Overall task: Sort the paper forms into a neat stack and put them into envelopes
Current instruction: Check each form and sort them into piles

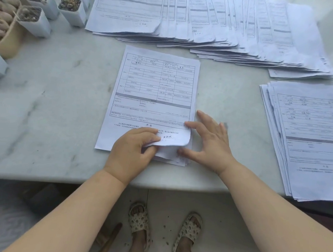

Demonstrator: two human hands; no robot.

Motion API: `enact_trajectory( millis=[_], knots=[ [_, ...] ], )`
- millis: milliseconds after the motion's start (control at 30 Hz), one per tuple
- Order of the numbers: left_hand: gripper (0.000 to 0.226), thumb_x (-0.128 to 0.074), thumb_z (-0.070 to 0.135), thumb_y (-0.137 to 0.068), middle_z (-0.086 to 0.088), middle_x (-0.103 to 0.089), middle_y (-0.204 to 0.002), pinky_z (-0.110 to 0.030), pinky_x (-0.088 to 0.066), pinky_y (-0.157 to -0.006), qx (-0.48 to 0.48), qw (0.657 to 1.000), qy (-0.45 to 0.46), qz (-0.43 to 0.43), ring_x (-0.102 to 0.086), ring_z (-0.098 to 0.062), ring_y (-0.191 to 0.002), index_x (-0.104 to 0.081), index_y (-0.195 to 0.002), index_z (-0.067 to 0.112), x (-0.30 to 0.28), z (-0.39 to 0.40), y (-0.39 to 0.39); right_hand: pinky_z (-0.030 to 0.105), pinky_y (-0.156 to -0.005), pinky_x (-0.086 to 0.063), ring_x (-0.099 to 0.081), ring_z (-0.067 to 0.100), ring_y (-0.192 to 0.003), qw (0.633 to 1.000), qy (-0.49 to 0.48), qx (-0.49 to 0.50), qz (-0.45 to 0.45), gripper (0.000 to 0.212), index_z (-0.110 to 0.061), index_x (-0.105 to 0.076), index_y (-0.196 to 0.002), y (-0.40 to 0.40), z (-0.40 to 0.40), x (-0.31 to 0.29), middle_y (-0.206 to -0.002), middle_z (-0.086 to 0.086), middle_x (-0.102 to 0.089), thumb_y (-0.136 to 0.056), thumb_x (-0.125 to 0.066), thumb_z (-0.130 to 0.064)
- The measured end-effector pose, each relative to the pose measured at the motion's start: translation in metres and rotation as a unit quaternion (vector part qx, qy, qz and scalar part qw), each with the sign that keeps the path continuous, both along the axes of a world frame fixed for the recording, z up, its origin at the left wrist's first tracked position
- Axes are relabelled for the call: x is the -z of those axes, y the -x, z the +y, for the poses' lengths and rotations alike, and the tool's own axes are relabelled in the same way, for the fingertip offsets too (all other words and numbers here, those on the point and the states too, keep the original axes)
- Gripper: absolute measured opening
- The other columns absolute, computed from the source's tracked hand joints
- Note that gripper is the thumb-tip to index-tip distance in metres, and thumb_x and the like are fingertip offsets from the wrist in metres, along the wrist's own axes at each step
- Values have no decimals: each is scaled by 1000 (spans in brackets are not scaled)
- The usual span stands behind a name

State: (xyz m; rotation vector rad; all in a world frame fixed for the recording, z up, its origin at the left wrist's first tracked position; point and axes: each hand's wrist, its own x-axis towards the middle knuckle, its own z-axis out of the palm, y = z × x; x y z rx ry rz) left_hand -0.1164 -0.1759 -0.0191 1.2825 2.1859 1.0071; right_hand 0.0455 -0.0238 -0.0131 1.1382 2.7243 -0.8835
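Note:
A small stack of printed paper forms (153, 98) lies in the middle of the marble table (53, 104), close to its near edge. My left hand (133, 151) pinches the near right corner of the top sheet and curls it upward. My right hand (207, 143) is spread with straight fingers at the stack's right edge, index finger on the top sheet and thumb against the lower sheets. No envelope is in view.
A wide fan of overlapping forms (215, 22) covers the far side of the table. Another fanned pile of forms (307, 137) lies at the right edge. White plant pots (34, 20) and a beige bowl (8, 38) stand at the far left.

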Motion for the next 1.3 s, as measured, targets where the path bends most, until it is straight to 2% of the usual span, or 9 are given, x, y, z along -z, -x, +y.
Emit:
enact_trajectory(
  millis=[133,233,333,467,667,833,933,1033,1300],
  knots=[
    [11,-49,28,-85,16,-56,-67,-16,-35,-60,-50,997,7,-65,-51,-5,-66,-58,-79,28,-9,7,6,42,-115,-15,-39,21,-132,988,-23,127,91,80,-21,-48,-115,8,-17,3,-142,2,-43,-55,-69,-68],
    [18,-57,21,-89,7,-57,-71,-13,-36,-56,-138,986,6,-99,-53,-9,-65,-41,-97,19,-7,12,9,29,-88,-39,-52,6,-94,975,-13,193,107,46,-21,-57,-92,20,-29,-7,-103,-7,-56,-65,-77,-53],
    [28,-62,6,-86,3,-44,-69,-12,-35,-57,-184,978,-9,-97,-45,-6,-60,-36,-92,13,-6,11,8,18,-63,-41,-52,-4,-59,951,209,202,103,7,-26,-69,-78,27,-31,-26,-71,-16,-63,-81,-75,-30],
    [27,-56,1,-83,7,-42,-65,-11,-32,-56,-147,982,-56,-100,-39,-3,-58,-42,-79,24,0,2,9,15,-48,-34,-50,2,-50,851,435,274,106,8,-16,-71,-83,25,-18,-44,-61,-8,-63,-89,-66,-15],
    [40,-65,46,-71,25,-57,-103,1,-33,-80,37,996,-30,-81,-50,17,-94,-60,-106,28,-3,-16,15,19,-45,-26,-42,6,-40,868,409,279,38,26,-14,-57,-66,26,-13,-44,-44,-6,-53,-92,-63,-15],
    [36,-57,34,-76,13,-60,-108,2,-32,-85,46,998,-30,-40,-52,5,-95,-63,-109,22,0,-16,13,18,-50,-34,-48,10,-51,842,426,302,136,28,-15,-63,-71,37,-18,-47,-63,-3,-65,-96,-56,-24],
    [45,-54,13,-89,18,-51,-125,6,-28,-87,-46,994,-49,-84,-47,9,-113,-47,-132,27,-3,-9,13,24,-88,-40,-57,-1,-95,947,213,194,144,18,-23,-73,-96,28,-11,-39,-109,-9,-70,-91,-62,-36],
    [77,-49,1,-90,32,-20,-145,2,-20,-100,-75,989,-81,-97,-19,21,-131,-13,-148,37,-4,-3,18,37,-116,-1,-15,5,-143,998,10,-34,-48,57,-48,-51,-131,11,-2,-23,-153,-17,-25,-78,-70,-54],
    [32,-63,47,-72,24,-54,-95,0,-32,-83,58,997,-29,-51,-48,15,-94,-73,-93,25,3,-12,16,47,-114,-2,-16,9,-143,999,-21,27,29,60,-49,-59,-116,16,-7,3,-153,-15,-26,-59,-61,-70]
  ],
)
